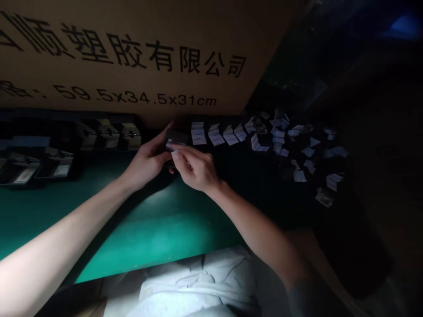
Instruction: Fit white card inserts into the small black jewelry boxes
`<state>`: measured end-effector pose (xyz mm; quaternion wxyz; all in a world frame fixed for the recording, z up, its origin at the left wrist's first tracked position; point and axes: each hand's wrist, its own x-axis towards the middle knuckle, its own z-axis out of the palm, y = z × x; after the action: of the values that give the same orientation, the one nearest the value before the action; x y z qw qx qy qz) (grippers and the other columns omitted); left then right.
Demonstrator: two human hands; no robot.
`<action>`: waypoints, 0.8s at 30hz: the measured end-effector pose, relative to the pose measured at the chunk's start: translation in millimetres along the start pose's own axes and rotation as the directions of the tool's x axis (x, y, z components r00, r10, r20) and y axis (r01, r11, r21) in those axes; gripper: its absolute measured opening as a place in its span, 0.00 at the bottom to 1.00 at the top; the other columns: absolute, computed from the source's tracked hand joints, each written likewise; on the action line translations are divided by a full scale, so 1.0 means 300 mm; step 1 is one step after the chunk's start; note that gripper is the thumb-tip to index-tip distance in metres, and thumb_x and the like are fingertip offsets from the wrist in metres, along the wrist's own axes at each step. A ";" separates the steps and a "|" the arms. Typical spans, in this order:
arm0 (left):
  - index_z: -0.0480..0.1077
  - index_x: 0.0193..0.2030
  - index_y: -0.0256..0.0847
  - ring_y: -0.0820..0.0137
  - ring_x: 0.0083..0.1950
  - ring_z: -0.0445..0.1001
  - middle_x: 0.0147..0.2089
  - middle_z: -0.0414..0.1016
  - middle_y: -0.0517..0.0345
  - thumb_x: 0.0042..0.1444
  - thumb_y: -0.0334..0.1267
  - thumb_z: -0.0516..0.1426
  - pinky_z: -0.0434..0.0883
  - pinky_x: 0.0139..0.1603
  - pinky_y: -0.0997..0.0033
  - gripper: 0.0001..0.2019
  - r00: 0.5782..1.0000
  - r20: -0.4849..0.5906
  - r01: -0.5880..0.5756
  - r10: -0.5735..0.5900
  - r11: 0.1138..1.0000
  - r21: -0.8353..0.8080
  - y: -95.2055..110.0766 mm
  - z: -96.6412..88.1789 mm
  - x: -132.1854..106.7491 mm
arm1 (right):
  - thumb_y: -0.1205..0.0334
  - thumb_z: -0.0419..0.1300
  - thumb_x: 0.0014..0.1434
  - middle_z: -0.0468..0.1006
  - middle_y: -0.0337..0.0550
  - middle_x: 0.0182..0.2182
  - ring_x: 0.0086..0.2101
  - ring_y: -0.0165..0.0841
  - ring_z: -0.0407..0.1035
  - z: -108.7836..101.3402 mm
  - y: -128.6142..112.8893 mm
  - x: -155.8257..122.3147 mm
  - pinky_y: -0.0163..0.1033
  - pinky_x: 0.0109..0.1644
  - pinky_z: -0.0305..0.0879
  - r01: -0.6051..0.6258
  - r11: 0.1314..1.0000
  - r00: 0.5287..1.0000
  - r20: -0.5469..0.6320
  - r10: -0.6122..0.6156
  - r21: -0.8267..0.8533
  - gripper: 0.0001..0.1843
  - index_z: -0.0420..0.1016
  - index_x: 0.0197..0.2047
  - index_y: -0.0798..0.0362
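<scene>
A small dark box (177,137), apparently with its lid raised, is held over the green table (158,229) near the middle of the view. My left hand (149,159) wraps round its left side, the fingers partly hidden behind it. At its front, the thumb and forefinger of my right hand (195,167) press close together against the opening. Whatever lies between those fingertips is hidden. Just right of the box, several folded white paper slips (198,133) lie in a row.
A large cardboard carton (139,26) with printed black lettering stands behind the hands. Several open dark boxes (54,165) with pale contents line the left. More loose folded papers (279,132) are scattered at the right, in deep shadow. The table's front edge is close to my lap.
</scene>
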<state>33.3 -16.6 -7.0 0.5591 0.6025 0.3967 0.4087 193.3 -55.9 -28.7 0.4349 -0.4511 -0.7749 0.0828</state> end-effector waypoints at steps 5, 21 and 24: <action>0.69 0.69 0.39 0.68 0.38 0.76 0.45 0.82 0.54 0.53 0.37 0.65 0.76 0.41 0.71 0.35 0.998 -0.028 -0.047 0.048 0.998 0.029 -0.002 0.003 -0.001 | 0.52 0.49 0.77 0.82 0.46 0.57 0.51 0.31 0.81 0.003 -0.003 0.003 0.32 0.53 0.78 -0.039 0.999 0.999 0.006 0.039 -0.026 0.22 0.83 0.47 0.51; 0.68 0.69 0.39 0.72 0.31 0.71 0.43 0.82 0.55 0.49 0.32 0.61 0.74 0.34 0.71 0.36 0.997 -0.048 -0.057 0.060 0.997 0.054 -0.005 -0.003 0.002 | 0.52 0.49 0.77 0.79 0.46 0.61 0.48 0.31 0.81 0.016 -0.004 0.001 0.32 0.48 0.79 -0.053 0.998 0.997 0.049 0.054 -0.028 0.20 0.82 0.50 0.51; 0.72 0.63 0.39 0.68 0.37 0.74 0.46 0.81 0.55 0.49 0.33 0.61 0.73 0.38 0.71 0.30 0.997 -0.051 -0.055 0.058 0.996 0.066 -0.005 -0.005 0.001 | 0.53 0.49 0.77 0.79 0.45 0.61 0.50 0.31 0.80 0.012 -0.007 0.002 0.32 0.50 0.78 -0.062 0.997 0.996 0.066 0.064 -0.035 0.19 0.79 0.50 0.50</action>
<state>31.9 -15.7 -8.3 0.5169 0.6201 0.4071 0.4273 189.0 -55.8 -29.4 0.3984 -0.4794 -0.7757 0.0987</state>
